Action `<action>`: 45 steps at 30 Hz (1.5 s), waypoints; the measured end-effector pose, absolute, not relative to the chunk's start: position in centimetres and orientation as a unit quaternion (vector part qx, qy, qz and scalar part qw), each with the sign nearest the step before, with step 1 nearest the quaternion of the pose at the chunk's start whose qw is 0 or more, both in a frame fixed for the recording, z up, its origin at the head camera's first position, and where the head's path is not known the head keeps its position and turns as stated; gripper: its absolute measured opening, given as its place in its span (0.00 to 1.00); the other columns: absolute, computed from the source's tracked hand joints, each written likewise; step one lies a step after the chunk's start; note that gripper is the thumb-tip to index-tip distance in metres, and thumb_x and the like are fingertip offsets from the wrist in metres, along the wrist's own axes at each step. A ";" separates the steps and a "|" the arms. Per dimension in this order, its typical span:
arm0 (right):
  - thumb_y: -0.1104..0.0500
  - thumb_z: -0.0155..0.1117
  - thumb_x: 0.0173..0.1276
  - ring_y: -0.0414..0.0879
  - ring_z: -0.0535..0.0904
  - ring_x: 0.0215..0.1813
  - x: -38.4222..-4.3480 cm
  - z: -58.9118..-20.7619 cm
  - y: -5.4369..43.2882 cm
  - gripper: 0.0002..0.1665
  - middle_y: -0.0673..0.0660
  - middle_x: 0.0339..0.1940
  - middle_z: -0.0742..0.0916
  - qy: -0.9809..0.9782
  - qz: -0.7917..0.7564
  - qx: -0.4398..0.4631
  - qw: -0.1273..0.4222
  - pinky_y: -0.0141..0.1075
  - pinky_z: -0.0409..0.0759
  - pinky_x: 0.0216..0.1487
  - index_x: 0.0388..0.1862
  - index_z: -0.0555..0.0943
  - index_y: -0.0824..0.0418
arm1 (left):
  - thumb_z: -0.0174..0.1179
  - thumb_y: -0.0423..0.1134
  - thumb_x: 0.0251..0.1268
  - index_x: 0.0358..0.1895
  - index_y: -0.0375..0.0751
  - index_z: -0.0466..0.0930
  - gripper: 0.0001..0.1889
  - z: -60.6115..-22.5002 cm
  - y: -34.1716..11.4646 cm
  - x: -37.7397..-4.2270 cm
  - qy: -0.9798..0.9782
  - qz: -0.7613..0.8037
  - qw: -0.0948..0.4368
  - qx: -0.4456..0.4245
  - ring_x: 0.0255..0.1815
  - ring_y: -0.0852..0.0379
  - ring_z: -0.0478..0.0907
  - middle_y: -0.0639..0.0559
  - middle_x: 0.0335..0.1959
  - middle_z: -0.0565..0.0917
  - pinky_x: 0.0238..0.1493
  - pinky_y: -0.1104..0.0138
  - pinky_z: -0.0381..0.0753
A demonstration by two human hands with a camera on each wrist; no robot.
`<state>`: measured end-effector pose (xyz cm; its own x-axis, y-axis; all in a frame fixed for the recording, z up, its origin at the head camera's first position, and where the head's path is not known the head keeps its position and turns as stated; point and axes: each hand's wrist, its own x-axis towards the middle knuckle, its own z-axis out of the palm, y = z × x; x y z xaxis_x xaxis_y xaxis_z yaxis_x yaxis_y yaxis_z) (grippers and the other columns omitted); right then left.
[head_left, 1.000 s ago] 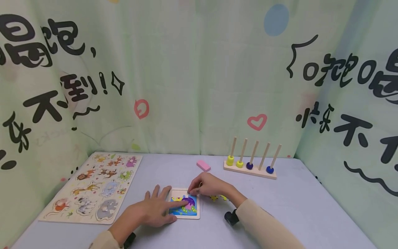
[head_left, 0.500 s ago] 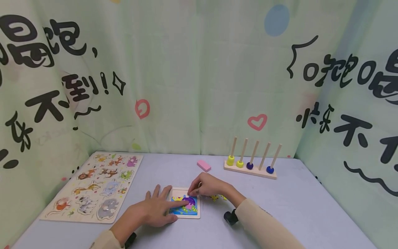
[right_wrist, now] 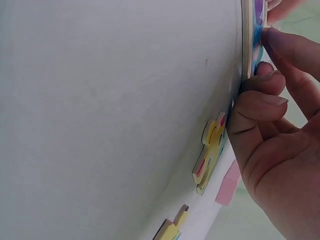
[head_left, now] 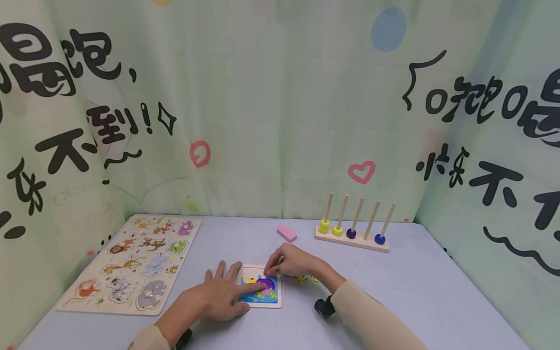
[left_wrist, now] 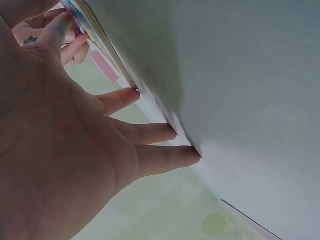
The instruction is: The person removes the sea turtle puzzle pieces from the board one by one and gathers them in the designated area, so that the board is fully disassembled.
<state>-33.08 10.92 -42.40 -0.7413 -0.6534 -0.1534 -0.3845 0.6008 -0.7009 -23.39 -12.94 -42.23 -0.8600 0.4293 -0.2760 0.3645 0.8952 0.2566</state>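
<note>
A small wooden jigsaw puzzle (head_left: pixel 272 305) with a blue and purple picture lies flat near the table's front. My left hand (head_left: pixel 220 295) has its index finger pressing on the picture, with the other fingers spread by the tray's left side. At the puzzle's upper right corner, my right hand (head_left: pixel 290 260) pinches a small blue puzzle piece (right_wrist: pixel 259 56) against the picture, mostly hidden by the fingers. Just right of the tray, partly behind the right wrist, lie loose yellow puzzle pieces (head_left: pixel 302 278); the right wrist view shows one yellow piece (right_wrist: pixel 212 150) closer.
A large animal puzzle board (head_left: pixel 105 291) occupies the table's left side. At the back stand a pink block (head_left: pixel 286 233) and a wooden peg rack (head_left: pixel 352 240) with yellow and blue beads. Printed curtains (head_left: pixel 280 107) enclose the table (head_left: pixel 415 301).
</note>
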 end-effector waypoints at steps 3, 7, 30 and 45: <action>0.63 0.71 0.73 0.41 0.79 0.42 -33.0 -42.4 10.9 0.06 0.52 0.43 0.93 0.873 -0.334 -0.296 0.199 0.31 0.75 0.43 0.42 0.93 0.57 | 0.58 0.61 0.76 0.75 0.92 0.64 0.28 -42.2 -12.9 -23.4 0.959 0.095 0.169 0.206 0.84 0.18 0.47 0.38 0.87 0.53 0.75 0.22 0.53; 0.62 0.72 0.72 0.42 0.78 0.43 -32.9 -42.4 10.9 0.05 0.51 0.43 0.92 0.875 -0.332 -0.296 0.192 0.32 0.74 0.42 0.41 0.93 0.56 | 0.58 0.61 0.76 0.74 0.92 0.64 0.28 -42.2 -12.8 -23.5 0.960 0.091 0.170 0.205 0.84 0.19 0.48 0.38 0.87 0.53 0.75 0.22 0.54; 0.61 0.69 0.75 0.43 0.80 0.46 -32.9 -42.2 11.9 0.09 0.54 0.50 0.93 0.871 -0.365 -0.273 0.182 0.34 0.77 0.48 0.49 0.92 0.56 | 0.58 0.61 0.75 0.74 0.90 0.66 0.27 -42.4 -12.9 -23.6 0.960 0.090 0.161 0.209 0.83 0.19 0.51 0.38 0.85 0.55 0.74 0.22 0.57; 0.63 0.64 0.78 0.43 0.77 0.40 -33.1 -42.0 14.0 0.12 0.53 0.48 0.92 0.863 -0.389 -0.264 0.184 0.31 0.76 0.40 0.53 0.91 0.57 | 0.58 0.61 0.75 0.74 0.91 0.66 0.27 -42.3 -12.9 -23.5 0.960 0.094 0.158 0.210 0.84 0.20 0.51 0.38 0.86 0.55 0.74 0.22 0.57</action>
<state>-33.13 14.05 -41.97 -0.7927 -0.5993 -0.1119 -0.3125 0.5570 -0.7695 -23.45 -12.92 -42.32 -0.8623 0.4324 -0.2636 0.3734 0.8945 0.2460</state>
